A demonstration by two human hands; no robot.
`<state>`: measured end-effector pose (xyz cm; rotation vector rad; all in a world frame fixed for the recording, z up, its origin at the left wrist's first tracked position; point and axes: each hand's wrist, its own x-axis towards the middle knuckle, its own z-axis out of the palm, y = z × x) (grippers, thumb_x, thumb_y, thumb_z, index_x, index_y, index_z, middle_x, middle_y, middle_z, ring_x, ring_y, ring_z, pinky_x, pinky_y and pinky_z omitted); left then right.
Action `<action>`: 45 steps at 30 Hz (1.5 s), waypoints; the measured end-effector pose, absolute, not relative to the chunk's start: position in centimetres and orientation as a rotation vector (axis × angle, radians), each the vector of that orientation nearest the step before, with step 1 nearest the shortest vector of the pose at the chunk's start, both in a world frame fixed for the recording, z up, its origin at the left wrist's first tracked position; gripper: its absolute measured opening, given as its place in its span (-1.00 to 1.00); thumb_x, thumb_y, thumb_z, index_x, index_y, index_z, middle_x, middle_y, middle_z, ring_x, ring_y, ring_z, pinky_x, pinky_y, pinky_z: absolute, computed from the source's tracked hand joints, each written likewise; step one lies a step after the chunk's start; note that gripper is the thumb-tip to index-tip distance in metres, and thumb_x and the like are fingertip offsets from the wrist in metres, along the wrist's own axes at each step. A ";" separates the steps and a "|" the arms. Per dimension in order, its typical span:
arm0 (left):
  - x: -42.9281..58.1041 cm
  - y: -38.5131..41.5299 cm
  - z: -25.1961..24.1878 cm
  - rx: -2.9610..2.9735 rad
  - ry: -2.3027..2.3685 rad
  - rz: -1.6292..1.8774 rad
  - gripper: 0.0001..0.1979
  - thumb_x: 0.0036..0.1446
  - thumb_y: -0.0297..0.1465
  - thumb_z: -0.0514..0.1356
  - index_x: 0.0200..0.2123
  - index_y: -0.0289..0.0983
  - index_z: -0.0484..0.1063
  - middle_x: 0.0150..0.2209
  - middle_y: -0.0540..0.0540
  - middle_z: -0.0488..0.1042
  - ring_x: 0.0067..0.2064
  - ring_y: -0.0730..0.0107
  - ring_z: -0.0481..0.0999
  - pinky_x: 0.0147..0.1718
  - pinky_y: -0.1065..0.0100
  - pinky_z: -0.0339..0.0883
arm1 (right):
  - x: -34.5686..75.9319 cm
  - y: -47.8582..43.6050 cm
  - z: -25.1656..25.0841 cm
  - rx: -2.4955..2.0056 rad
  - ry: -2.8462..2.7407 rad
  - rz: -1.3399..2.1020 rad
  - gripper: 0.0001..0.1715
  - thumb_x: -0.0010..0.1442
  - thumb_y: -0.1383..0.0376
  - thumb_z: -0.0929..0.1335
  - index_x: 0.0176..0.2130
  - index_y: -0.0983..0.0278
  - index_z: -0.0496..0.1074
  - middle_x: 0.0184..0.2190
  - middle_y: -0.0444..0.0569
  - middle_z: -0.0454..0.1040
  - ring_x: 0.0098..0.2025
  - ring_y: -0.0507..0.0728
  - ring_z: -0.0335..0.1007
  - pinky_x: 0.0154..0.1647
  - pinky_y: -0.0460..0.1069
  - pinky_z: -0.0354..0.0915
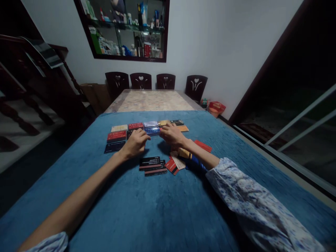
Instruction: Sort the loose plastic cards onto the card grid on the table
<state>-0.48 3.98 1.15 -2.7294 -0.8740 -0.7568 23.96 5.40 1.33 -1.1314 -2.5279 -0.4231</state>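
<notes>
From a person's head, 1 camera faces forward and down along the tabletop [157, 213], the left hand [135, 142] and right hand [172, 134] at middle distance near the centre, 4 chairs [135, 79] and wall shelves [128, 26] farther off at the top.

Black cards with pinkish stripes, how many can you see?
2, overlapping on the blue cloth near you: the upper-left card and the lower-right card. More may be hidden.

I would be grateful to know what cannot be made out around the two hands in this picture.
Head view, bare right hand: what it holds or touches, hidden by the hand itself.
Head view, dark blue item: its full outline, covered by the right forearm.
Head view, black rectangular cards with brownish stripes: their white print, too small.
</notes>
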 end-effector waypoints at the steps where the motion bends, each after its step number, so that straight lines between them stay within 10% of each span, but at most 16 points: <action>1: 0.0 3.9 1.1 -2.732 -0.863 -0.750 -0.72 0.15 -0.62 0.05 -0.21 -0.30 0.53 -0.26 -0.17 0.51 -0.18 0.18 0.35 -0.18 0.16 0.22 | 24.5 5.2 1.2 -1.145 -2.513 -0.422 -0.77 0.37 0.26 0.27 -0.22 0.21 0.52 -0.27 0.03 0.53 -0.09 0.22 0.18 -0.18 0.06 -0.03; 21: 10.0 0.6 0.1 -2.869 -0.822 -0.489 -0.81 0.25 -0.38 0.13 -0.19 -0.32 0.51 -0.17 -0.22 0.50 -0.09 0.15 0.35 -0.11 0.13 0.16 | 33.7 1.3 -1.6 -1.345 -2.377 -0.269 -0.79 0.30 0.19 0.35 -0.18 0.21 0.56 -0.22 0.06 0.55 -0.10 0.23 0.20 -0.16 0.08 0.03; 35: 15.0 -2.5 -0.1 -2.833 -1.001 -0.363 -0.49 0.23 -0.04 0.13 -0.04 -0.38 0.47 -0.01 -0.38 0.48 0.03 -0.08 0.35 -0.04 -0.05 0.17 | 36.1 -0.1 -2.4 -1.344 -2.460 -0.071 -0.51 0.18 0.42 0.29 0.04 0.13 0.57 -0.02 0.07 0.56 -0.03 0.27 0.19 -0.10 0.15 0.14; 45: 14.6 -2.8 0.4 -2.815 -1.137 -0.305 -0.64 0.24 -0.18 0.12 -0.14 -0.35 0.51 -0.10 -0.37 0.49 -0.02 -0.11 0.37 -0.08 -0.09 0.23 | 36.0 -0.8 -2.3 -1.388 -2.462 -0.102 -0.65 0.24 0.35 0.33 -0.02 0.14 0.59 -0.07 0.07 0.54 -0.05 0.23 0.19 -0.18 0.07 0.09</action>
